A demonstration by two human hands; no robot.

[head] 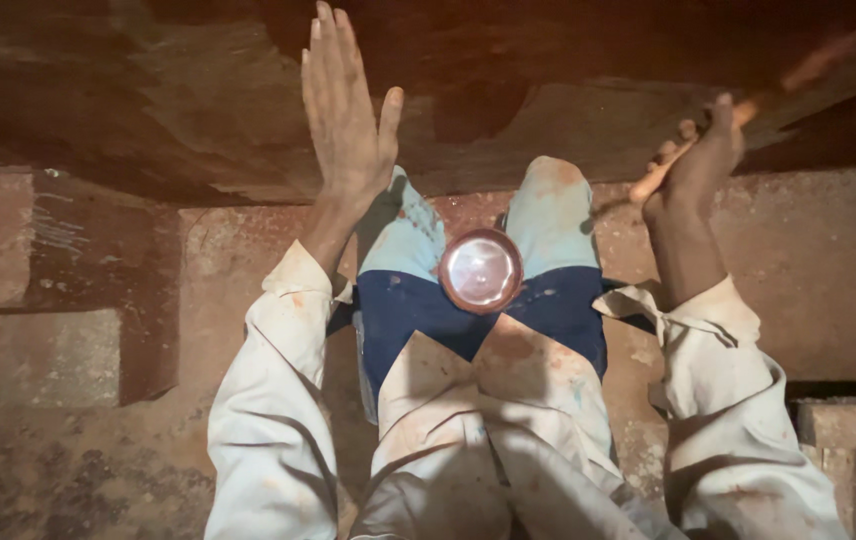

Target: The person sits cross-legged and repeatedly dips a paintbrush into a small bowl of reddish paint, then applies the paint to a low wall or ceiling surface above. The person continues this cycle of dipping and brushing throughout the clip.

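Dusty reddish ground below, round metal lid between knees. Farther up, left hand spread flat against dark rough slab; right hand closed around thin wooden stick, its tip touching slab.

Dim reddish stone floor, dark block at left.

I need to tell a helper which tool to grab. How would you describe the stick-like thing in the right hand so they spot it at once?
Start at the dark wooden slab across the top. At its right end the right hand grips a thin, pale wooden stick, the only slender, light-coloured thing there.
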